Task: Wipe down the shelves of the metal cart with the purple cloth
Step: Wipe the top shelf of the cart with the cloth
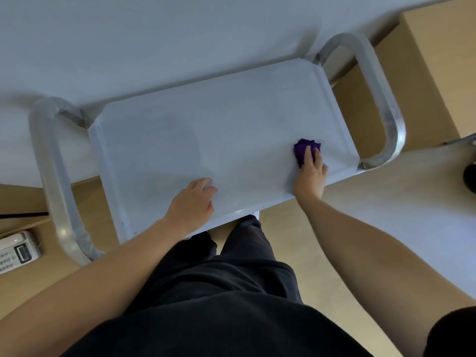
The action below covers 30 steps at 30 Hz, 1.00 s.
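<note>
White desk phone (18, 251), brown box (438, 73), perhaps cardboard

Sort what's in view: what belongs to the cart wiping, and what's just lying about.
In the job: metal cart; purple cloth; right hand, pressing the cloth; left hand, resting on the cart.
Lying about: telephone at left; brown box beyond the cart; dark object at the right edge.

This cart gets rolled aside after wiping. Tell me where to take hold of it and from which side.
Probably the rounded tube handle at the right end, approached from that end, palm over its outer bar. It loops clear of the top shelf, leaving room for a full grip; the shelf rim looks thin and flat.
</note>
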Each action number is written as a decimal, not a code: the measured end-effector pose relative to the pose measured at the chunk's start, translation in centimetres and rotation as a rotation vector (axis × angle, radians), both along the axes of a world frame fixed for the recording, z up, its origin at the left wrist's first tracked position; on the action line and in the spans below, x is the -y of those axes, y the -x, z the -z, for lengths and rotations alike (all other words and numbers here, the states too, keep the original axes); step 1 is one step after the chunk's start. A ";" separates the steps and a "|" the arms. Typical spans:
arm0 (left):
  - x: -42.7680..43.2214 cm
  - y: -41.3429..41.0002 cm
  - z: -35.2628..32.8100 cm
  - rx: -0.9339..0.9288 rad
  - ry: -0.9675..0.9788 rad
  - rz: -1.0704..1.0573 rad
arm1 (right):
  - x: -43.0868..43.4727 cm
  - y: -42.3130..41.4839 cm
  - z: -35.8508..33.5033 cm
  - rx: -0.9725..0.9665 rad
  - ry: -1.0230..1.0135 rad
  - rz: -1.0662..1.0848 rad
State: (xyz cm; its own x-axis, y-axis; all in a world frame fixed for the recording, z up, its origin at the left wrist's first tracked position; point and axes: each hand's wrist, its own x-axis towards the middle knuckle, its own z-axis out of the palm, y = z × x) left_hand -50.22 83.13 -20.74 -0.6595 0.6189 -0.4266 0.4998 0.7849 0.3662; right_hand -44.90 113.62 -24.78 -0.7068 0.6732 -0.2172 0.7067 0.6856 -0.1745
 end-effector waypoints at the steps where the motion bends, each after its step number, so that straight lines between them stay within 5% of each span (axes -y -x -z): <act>1: -0.8 0.1 0.0 -0.004 -0.005 0.021 | 1.0 0.3 0.0 0.000 -0.006 0.014; 6: -5.3 0.4 -0.1 0.000 -0.020 0.062 | 8.1 -0.4 0.0 -0.097 0.091 -0.368; 9: -7.5 0.7 -0.1 -0.013 -0.013 0.084 | 5.1 -0.9 0.3 -0.138 0.145 -0.577; 12: -9.4 1.0 -0.1 -0.007 -0.012 0.066 | -2.0 -0.9 0.5 -0.135 0.102 -0.451; 16: -11.6 1.0 -0.2 -0.008 0.005 0.040 | -10.8 -1.7 0.5 -0.107 0.068 -0.024; 20: -13.0 1.1 -0.3 -0.007 0.021 -0.008 | -7.8 0.7 0.6 -0.107 0.021 0.160; 26: -14.2 1.7 0.0 -0.031 0.048 -0.080 | -1.2 3.8 0.9 -0.149 0.124 -0.717; 30: -14.4 2.5 0.4 -0.033 0.100 -0.119 | -8.0 7.4 0.7 -0.081 0.129 -0.823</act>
